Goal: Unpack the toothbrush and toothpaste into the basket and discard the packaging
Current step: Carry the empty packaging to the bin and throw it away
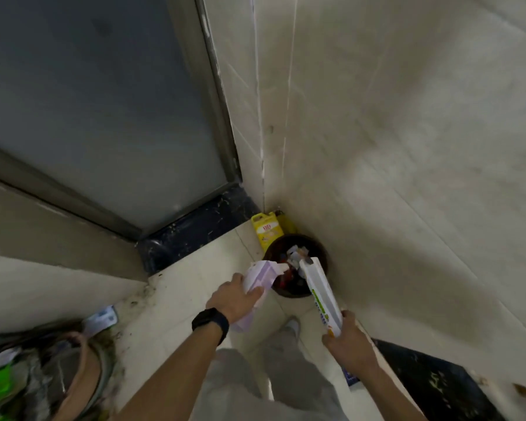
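Observation:
My left hand [236, 296] grips a pale purple and white package [260, 276], its open end reaching over the left rim of a dark round waste bin [324, 249] on the floor in the corner. My right hand [348, 335] holds the lower end of a long white carton [321, 291] with green and blue print. The carton tilts up and away, its open top over the bin's mouth. Paper scraps and other rubbish lie inside the bin. No toothbrush, toothpaste tube or basket is in view.
A yellow bottle [268, 230] stands behind the bin against the tiled wall [407, 147]. A frosted glass door [88, 101] with a dark sill [195, 232] is at the left. A cluttered basin or tub [43, 375] sits at the lower left. My legs show below.

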A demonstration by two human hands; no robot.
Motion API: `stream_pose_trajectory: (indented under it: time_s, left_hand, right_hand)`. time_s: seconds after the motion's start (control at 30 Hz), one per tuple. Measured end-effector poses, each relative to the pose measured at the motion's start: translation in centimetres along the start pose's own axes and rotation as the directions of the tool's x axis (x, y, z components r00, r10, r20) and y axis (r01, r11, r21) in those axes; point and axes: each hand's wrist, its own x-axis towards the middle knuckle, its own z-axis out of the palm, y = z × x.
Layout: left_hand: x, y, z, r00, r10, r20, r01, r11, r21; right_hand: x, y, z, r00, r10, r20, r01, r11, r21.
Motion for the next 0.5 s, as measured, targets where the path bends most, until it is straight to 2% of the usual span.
stream_pose_trajectory:
  time_s: [0.2, 0.5]
  left_hand:
    - [8.8, 0.4, 3.7, 0.988, -0.1, 0.121, 0.105, 0.994, -0.032]
    - [24.8, -1.3, 13.9, 0.973, -0.181, 0.142, 0.179, 0.983, 0.028]
  right_hand:
    - [8.2, 1.1, 2.2, 0.993, 0.094, 0.076, -0.093, 0.996, -0.013]
    - [22.3, 4.3, 10.8, 0.989, 0.13, 0.064, -0.128, 0.991, -0.046]
